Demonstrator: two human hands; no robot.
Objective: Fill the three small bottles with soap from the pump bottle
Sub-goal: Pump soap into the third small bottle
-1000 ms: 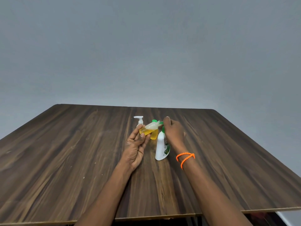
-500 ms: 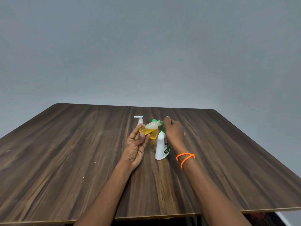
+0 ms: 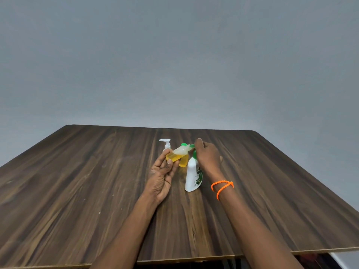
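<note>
Leftmost, relative to the white pump bottle (image 3: 192, 175) standing upright mid-bench, a small clear bottle with a white pump head (image 3: 166, 145) stands behind and to its left, partly hidden by fingers. Next, the left hand (image 3: 162, 174) is raised palm-up just left of the pump bottle, its grip closed around a small bottle (image 3: 177, 153) holding yellow liquid; thumb and fingertips pinch the bottle's lower end. That bottle is tilted, its mouth pointing up and right toward the pump bottle's green nozzle (image 3: 192, 146). Behind it, just left of the pump bottle, another small bottle with yellow liquid and a green cap (image 3: 183, 160) stands on the dark wood bench (image 3: 77, 181). Over the pump bottle's top sits the right hand (image 3: 207, 158), fingers curled down onto the green pump head, grip clenched on it. An orange bracelet (image 3: 222, 186) circles the right wrist, right of the pump bottle's base.
</note>
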